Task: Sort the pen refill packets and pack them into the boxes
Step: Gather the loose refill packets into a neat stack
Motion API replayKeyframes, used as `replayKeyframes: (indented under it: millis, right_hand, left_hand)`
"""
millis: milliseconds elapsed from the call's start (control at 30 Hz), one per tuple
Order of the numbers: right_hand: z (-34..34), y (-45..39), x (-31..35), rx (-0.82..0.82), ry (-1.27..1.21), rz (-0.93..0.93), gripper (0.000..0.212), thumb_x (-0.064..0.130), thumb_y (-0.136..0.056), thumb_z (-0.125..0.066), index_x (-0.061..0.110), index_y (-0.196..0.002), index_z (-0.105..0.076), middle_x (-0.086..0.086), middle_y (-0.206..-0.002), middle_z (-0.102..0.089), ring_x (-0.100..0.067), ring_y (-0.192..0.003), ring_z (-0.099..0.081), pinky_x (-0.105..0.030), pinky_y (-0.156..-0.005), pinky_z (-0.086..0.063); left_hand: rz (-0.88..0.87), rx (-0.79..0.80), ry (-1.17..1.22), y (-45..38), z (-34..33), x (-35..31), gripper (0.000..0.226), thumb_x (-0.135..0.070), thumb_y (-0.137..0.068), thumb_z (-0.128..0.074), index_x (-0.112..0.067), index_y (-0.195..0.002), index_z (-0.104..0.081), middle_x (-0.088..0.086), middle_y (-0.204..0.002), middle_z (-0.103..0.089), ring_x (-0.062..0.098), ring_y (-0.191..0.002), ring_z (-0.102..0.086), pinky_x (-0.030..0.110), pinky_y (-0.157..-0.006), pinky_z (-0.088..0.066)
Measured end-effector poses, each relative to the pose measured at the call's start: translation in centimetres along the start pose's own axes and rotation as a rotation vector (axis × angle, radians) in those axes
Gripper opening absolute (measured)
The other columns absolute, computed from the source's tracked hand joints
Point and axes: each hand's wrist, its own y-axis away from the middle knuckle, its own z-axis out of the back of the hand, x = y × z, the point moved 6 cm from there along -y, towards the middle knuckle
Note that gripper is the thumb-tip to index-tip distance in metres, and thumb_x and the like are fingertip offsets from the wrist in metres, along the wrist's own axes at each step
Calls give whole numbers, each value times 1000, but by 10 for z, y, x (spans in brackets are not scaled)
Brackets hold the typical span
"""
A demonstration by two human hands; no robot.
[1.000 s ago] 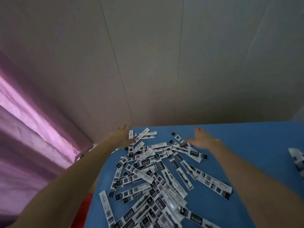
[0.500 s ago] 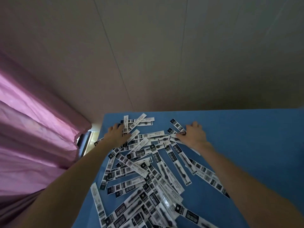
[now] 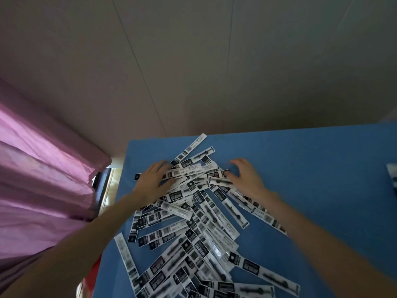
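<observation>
Packets (image 3: 193,214) fanned near-to-far on blue surface (image 3: 311,168) | left hand (image 3: 153,181) flat on far-left edge | right hand (image 3: 245,179) spread, fingertips at far-right edge | pile between hands

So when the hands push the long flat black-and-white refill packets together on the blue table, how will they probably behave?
The long flat black-and-white refill packets look thin and glossy, so they will probably slide over each other and fan out. Being flat, they should not roll. Both the left hand and right hand rest on them, on the blue table; single ones probably bend.
</observation>
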Motion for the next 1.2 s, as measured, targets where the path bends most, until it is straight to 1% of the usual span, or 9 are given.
replayKeyframes:
  millis: [100,267,400,533,633,733,833,933,1200]
  right_hand:
    - [7,-18,5,-31,53,29,59,32,-100,-61,10,-151,-43,-6,-154,-43,-27,-140,-42,-42,-117,-37]
    - [-16,-67,71,63,225,231,69,38,-101,-56,16,-160,-27,-5,-167,-23,-29,-153,-21,-54,-120,-31]
    - [-48,-97,98,207,430,225,73,54,-103,-45,19,-162,-21,-4,-171,-9,-31,-157,-4,-60,-121,-21]
    - [-64,-84,88,241,526,220,60,54,-105,-36,24,-158,-33,-6,-167,-22,-34,-152,-20,-58,-120,-24]
    - [-56,-60,86,93,560,329,43,43,-105,-39,21,-133,-62,-5,-142,-55,-26,-133,-47,-49,-113,-35]
    - [-49,-51,88,-11,552,408,34,37,-103,-44,20,-120,-68,1,-120,-66,-20,-120,-54,-43,-114,-33]
    - [-40,-58,88,-7,373,348,44,37,-104,-48,16,-142,-55,-3,-141,-58,-22,-136,-46,-45,-118,-31]
    - [-55,-60,83,180,375,317,60,54,-104,-44,18,-152,-44,-6,-159,-38,-28,-149,-28,-52,-121,-28]
    - [-68,-13,75,185,348,434,58,52,-104,-45,19,-152,-46,-1,-154,-48,-22,-142,-42,-50,-116,-37]
  left_hand:
    - [45,38,-11,2,-4,0,79,-75,-96,-38,-30,-160,-27,1,-171,-14,27,-156,-13,52,-125,-16]
    - [41,90,48,4,-16,-13,101,-84,-86,-43,-24,-163,-15,2,-172,-2,26,-158,-6,51,-125,-15]
    - [-3,74,203,7,-18,-23,104,-76,-88,-55,-21,-164,-11,-2,-172,4,19,-157,-5,39,-125,-17]
    - [-71,-70,102,14,-15,-13,98,-78,-88,-48,-22,-163,-16,-1,-172,-6,20,-158,-8,45,-128,-14]
    - [22,-69,15,22,-23,7,102,-87,-83,-34,-26,-163,-17,1,-172,-7,23,-158,-2,50,-127,0]
    - [62,-44,29,27,-33,18,111,-94,-78,-30,-26,-164,-12,0,-172,-3,21,-158,1,48,-126,4]
    - [50,-45,80,26,-35,18,110,-88,-82,-45,-26,-164,-8,-1,-172,-1,20,-158,-1,46,-127,-2]
    - [13,-2,67,22,-33,11,110,-84,-85,-48,-23,-164,-3,-1,-172,0,20,-158,-3,46,-128,-10]
    - [-28,-17,22,36,-29,-20,97,-70,-94,-50,-17,-164,-8,4,-172,-7,26,-156,-14,47,-126,-19]
